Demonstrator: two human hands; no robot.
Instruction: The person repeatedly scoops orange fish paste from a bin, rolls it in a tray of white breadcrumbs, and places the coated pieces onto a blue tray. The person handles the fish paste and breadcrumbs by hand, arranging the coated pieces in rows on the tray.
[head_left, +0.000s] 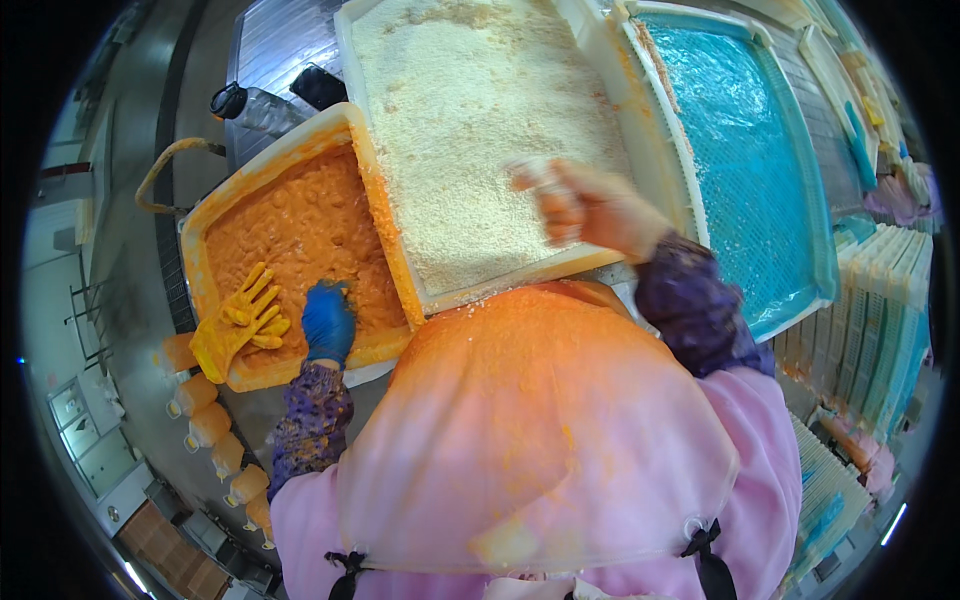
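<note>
My left hand (328, 319), in a blue glove, reaches into a tub (196, 247) of thick, lumpy orange batter (300, 214). Its fingertips dip into the mix, so whatever they touch is hidden. Over the neighbouring tray (517, 279) of pale breadcrumbs (480, 135) hovers my right hand (581, 202), bare and blurred by motion. White crumbs seem to coat its curled fingers, and I cannot make out whether anything is in them. A yellow rubber glove (244, 322) drapes over the tub's near left corner.
Right of the crumbs stands a white-rimmed tray (750, 165) lined with blue mesh and film. A clear bottle (262, 109) and a black phone-like object (319, 86) lie behind the tub. Several orange jugs (206, 426) line the floor at left; stacked trays (877, 322) stand at right.
</note>
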